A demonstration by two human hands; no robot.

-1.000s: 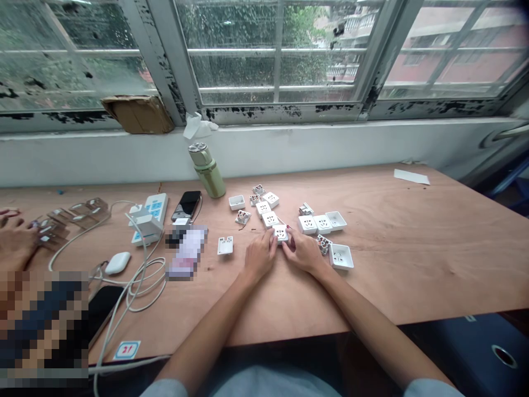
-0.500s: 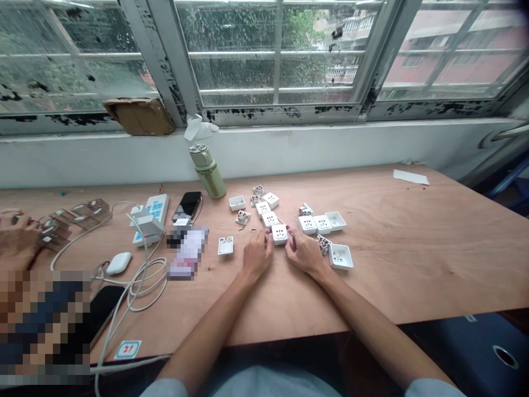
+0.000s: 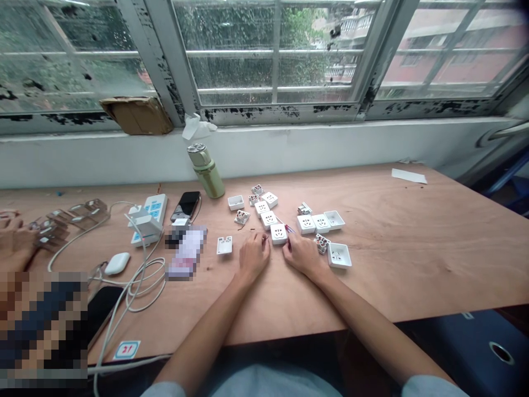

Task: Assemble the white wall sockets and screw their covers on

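On the wooden table, a white square wall socket (image 3: 278, 234) lies face up between my hands. My left hand (image 3: 255, 255) rests to its left, fingers curled and thumb near the fingertips; anything pinched there is too small to make out. To the socket's right, my right hand (image 3: 301, 252) is closed, with a thin screwdriver (image 3: 288, 227) at its fingertips. The screwdriver's red and blue handle shows, its shaft pointing up-left behind the socket. Beyond it, more sockets (image 3: 268, 219) form a slanting row. Further sockets (image 3: 306, 224) and an open white housing (image 3: 339, 256) lie right of my right hand.
A white back piece (image 3: 224, 245) and inner socket parts (image 3: 242, 217) lie to the left. Farther left are phones (image 3: 187, 206), a power strip (image 3: 156, 208), looped white cable (image 3: 144, 286) and another person's hand (image 3: 16, 240). A green flask (image 3: 209, 173) stands by the wall.
Both hands have drawn slightly away from the socket, leaving small gaps at its sides. More of the screwdriver's handle shows. The view has shifted a little.
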